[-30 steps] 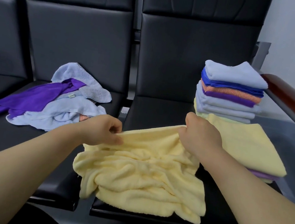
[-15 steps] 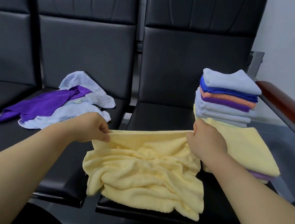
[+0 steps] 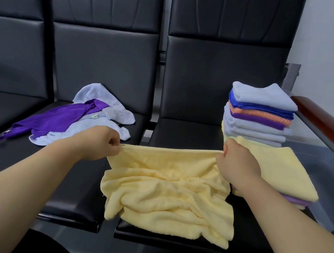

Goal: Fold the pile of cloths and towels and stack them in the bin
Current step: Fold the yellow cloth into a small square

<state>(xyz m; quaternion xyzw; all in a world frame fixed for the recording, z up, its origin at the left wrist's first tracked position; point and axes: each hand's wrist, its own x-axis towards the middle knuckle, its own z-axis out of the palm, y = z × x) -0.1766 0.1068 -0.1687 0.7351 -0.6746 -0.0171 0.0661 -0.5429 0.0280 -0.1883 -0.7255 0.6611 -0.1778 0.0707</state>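
Cloths on bench seats point(image 3: 184, 134)
Far left, the loose pile point(image 3: 75, 120); far right, the folded stack point(image 3: 259, 116); near, between them, the crumpled towel point(image 3: 166, 197).

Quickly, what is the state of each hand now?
Left hand: pinching the yellow towel edge.
Right hand: pinching the same edge.

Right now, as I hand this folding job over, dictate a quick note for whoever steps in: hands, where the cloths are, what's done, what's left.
Left grip and right grip each pinch a top corner of the yellow towel; the rest lies crumpled on the black seats.
Done: folded stack at right, sitting on a flat yellow towel.
Left: fold this towel, then the loose pile of purple and pale blue cloths at left.
I cannot make out a bin.
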